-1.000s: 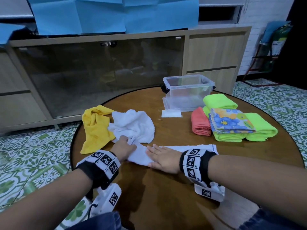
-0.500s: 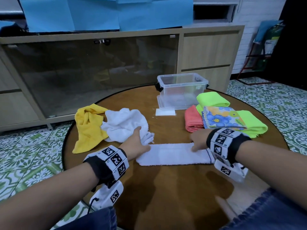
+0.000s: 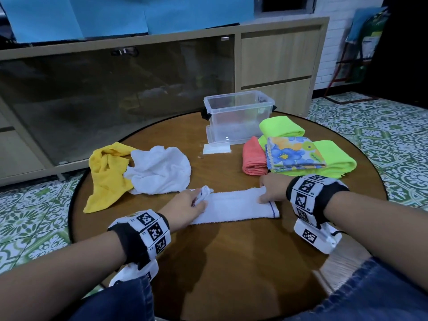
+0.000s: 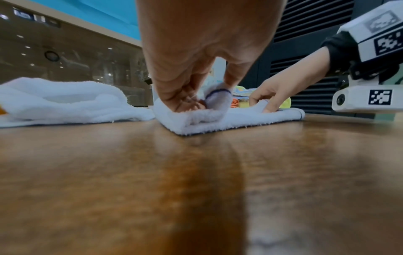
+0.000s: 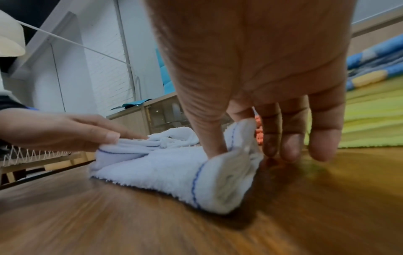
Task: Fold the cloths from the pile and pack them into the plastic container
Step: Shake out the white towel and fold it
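Observation:
A white cloth (image 3: 236, 207), folded into a long strip, lies on the round wooden table (image 3: 231, 262) in front of me. My left hand (image 3: 200, 200) pinches its left end (image 4: 216, 98) and holds that end lifted. My right hand (image 3: 264, 195) pinches the far corner of the right end (image 5: 237, 136) between thumb and forefinger. The pile sits at the left: a crumpled yellow cloth (image 3: 106, 172) and a crumpled white cloth (image 3: 159, 172). The clear plastic container (image 3: 238, 117) stands open at the far side of the table.
Folded cloths lie right of the container: two lime green ones (image 3: 333, 161), a coral one (image 3: 253, 158) and a flowered one (image 3: 291, 154) on top. A small white card (image 3: 216, 149) lies before the container. A low cabinet (image 3: 139, 89) stands behind the table.
My left hand has gone from lying flat on the strip's left end to pinching and lifting it. My right hand now pinches the right end's corner.

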The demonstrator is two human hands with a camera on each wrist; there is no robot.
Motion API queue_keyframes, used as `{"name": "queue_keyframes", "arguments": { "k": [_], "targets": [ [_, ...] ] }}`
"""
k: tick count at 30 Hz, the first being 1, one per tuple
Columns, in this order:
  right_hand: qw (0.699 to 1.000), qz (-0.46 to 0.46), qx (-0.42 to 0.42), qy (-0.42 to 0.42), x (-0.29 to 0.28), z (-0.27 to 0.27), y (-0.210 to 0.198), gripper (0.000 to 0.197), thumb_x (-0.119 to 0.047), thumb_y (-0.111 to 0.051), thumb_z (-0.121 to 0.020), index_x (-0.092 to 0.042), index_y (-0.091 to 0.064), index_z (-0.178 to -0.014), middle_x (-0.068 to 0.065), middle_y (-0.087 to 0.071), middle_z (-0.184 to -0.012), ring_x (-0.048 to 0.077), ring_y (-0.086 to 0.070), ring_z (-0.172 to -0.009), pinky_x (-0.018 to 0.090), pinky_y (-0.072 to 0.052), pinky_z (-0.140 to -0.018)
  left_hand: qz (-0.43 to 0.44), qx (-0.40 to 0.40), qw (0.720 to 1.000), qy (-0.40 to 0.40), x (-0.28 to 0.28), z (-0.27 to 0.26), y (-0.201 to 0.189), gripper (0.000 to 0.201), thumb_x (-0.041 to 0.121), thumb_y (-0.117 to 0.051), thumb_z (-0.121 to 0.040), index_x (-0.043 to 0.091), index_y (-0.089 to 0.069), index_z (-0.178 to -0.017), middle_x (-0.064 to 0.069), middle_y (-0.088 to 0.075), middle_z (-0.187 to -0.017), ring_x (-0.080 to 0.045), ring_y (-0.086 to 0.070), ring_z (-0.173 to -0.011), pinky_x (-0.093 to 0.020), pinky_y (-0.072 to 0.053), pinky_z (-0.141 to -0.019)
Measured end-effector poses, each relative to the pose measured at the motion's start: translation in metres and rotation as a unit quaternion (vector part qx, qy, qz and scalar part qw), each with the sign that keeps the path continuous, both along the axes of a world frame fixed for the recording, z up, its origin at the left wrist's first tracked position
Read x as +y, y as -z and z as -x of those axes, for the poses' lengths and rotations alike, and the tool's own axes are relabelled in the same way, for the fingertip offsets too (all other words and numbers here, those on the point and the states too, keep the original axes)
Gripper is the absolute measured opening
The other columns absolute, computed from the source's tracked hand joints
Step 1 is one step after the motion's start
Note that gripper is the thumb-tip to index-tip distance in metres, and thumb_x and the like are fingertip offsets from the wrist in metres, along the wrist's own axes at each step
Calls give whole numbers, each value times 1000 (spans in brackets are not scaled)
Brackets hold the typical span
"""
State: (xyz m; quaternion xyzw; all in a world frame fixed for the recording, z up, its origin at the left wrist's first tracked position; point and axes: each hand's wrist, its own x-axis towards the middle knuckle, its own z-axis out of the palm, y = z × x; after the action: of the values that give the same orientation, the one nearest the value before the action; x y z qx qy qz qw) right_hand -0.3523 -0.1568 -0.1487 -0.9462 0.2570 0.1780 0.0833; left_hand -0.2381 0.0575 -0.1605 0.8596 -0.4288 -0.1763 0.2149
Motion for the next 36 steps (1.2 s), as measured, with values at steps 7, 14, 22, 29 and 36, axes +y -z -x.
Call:
{"name": "queue_keyframes", "arguments": {
  "k": [7,14,22,29,36],
  "targets": [
    [996,-42,-72,24,1,0,9,50,-20,-60,-88,8,-49,-128,24,-54,-128,35,-57,-108,38,-47,-68,-111,-186,976,15,-3,1,-2,45,38,-20,-102,29,-42,-140,-1,-38,-130,-20,-33,-120,-30,-26,-103],
    [984,-93,-121,88,-4,-1,15,20,-20,-58,-88,-8,-46,-75,8,-45,-74,18,-46,-65,25,-25,-51,-214,-67,973,51,-10,4,6,53,44,-2,-101,29,1,-151,7,4,-158,-15,14,-145,-42,11,-116],
    [989,-68,-103,76,-4,-1,17,12,-18,-52,-91,-7,-49,-94,2,-43,-80,19,-44,-79,23,-28,-51,-270,-71,960,31,-19,-1,12,55,36,-11,-103,24,15,-149,0,20,-156,-21,18,-144,-48,9,-115],
    [987,-46,-127,92,-5,-1,16,22,-21,-50,-95,-4,-45,-108,15,-55,-111,28,-54,-99,32,-39,-70,-307,-101,944,60,-14,2,8,64,54,-9,-98,25,15,-149,-1,11,-158,-21,8,-146,-49,2,-116],
    [964,-92,-184,169,-13,-3,17,42,-24,-56,-90,-16,-26,-61,2,-29,-62,12,-29,-54,24,-19,-48,-92,-45,993,66,3,-21,-1,42,30,-51,-95,21,-42,-135,3,-45,-133,-15,-46,-121,-25,-35,-101]
  ]
}}
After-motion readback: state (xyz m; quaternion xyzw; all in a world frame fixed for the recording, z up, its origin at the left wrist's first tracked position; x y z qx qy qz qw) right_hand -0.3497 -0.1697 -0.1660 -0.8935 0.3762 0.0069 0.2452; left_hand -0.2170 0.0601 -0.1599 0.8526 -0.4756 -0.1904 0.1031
